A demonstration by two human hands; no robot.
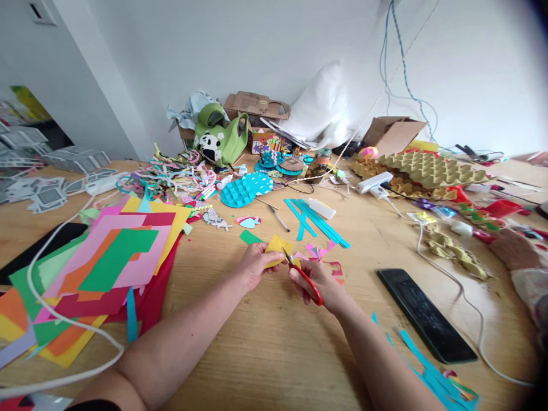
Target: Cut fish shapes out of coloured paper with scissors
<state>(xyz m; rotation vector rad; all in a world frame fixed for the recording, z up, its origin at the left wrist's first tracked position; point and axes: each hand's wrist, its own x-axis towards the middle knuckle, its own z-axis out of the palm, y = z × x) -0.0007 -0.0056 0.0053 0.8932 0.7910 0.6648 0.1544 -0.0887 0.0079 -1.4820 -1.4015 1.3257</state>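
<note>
Near the middle of the table, my left hand (253,267) pinches a small piece of yellow paper (278,246), with faint lines on it. My right hand (319,285) is closed around a pair of scissors (309,279) with red handles. The scissor blades meet the right edge of the yellow paper. Just beyond my right hand lie pink paper scraps (319,251). A green paper scrap (249,237) rests behind my left hand, and a pen (279,219) lies farther back.
Coloured paper sheets (143,251) are piled at the left. Blue strips (323,222) and a white glue bottle (320,208) lie ahead. A phone (423,314) and a white cable (445,274) are at the right, near another person's hand (514,248). Egg trays (432,168) stand behind.
</note>
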